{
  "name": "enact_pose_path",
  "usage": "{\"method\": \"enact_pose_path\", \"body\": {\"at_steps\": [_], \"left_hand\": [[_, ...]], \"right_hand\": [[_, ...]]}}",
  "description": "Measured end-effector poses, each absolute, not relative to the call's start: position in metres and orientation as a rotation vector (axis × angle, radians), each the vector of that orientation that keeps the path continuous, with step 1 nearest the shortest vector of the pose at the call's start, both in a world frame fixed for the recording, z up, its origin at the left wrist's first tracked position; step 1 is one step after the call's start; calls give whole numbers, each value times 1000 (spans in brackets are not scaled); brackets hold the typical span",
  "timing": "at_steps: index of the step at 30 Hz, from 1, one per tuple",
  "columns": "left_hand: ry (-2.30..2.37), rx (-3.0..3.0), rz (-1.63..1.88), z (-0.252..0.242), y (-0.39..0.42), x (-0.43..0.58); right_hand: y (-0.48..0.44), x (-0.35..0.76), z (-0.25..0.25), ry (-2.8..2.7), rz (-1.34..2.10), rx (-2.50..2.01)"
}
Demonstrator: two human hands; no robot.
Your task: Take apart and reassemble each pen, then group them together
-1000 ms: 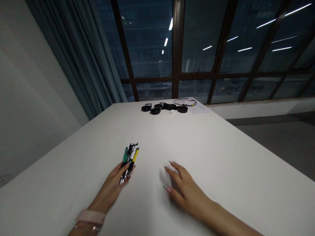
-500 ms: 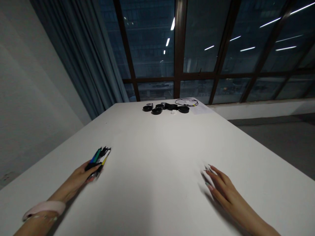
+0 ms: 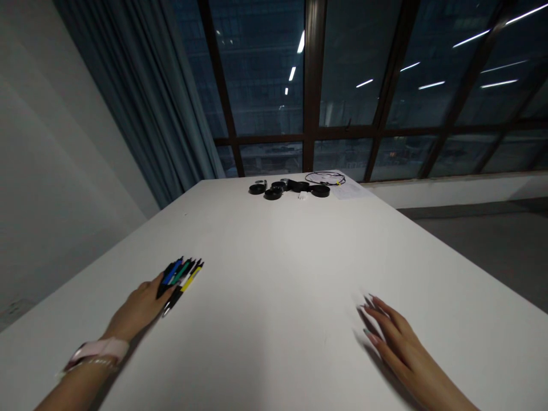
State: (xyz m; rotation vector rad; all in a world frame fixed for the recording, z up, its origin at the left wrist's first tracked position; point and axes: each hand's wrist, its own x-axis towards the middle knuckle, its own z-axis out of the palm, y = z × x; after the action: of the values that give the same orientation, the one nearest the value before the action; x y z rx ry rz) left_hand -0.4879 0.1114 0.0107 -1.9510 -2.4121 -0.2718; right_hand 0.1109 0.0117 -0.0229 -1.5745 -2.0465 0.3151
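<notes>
My left hand [image 3: 141,305] is closed over a bunch of several pens [image 3: 182,277] at the left of the white table [image 3: 274,319]. Blue, green, white and yellow barrels with black parts fan out beyond my fingers, tips pointing away from me. The hand hides their near ends, except for one black end with a shiny tip by the thumb. On that wrist are a pink band and a thin bracelet. My right hand [image 3: 394,337] hovers low over the table at the right, fingers apart and holding nothing. The pens are far from it.
Several round black objects [image 3: 273,194] lie at the far end of the table, with a small white item [image 3: 303,196], a coiled black cable [image 3: 325,178] and a paper sheet [image 3: 353,190]. Behind are a blue curtain [image 3: 162,103] and dark windows. A wall runs along the left.
My left hand has moved slightly right and turned palm down; the pens have come down and fanned out rightward. The right hand has shifted a little right and toward me.
</notes>
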Motion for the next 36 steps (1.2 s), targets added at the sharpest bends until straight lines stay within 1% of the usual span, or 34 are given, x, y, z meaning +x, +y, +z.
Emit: {"method": "enact_pose_path", "body": {"at_steps": [3,8,13,23,31,36], "left_hand": [[-2351,-1942,-243,-1,110,-483],[-2306,-1975,-423,-24,110,-481],[-2175,-2051,-532,-35,112,-485],[-2082,-2178,-564,-31,106,-471],[-2140,-2114,-509,-20,103,-459],[-2155,-2150,-635,-18,103,-468]], "right_hand": [[13,116,-28,-2063,287,-1562],[12,125,-36,-2081,264,-1572],[11,131,-42,-2088,260,-1588],[8,127,-39,-2033,272,-1596],[6,124,-42,-1992,232,-1608],[7,123,-41,-2014,229,-1627]]}}
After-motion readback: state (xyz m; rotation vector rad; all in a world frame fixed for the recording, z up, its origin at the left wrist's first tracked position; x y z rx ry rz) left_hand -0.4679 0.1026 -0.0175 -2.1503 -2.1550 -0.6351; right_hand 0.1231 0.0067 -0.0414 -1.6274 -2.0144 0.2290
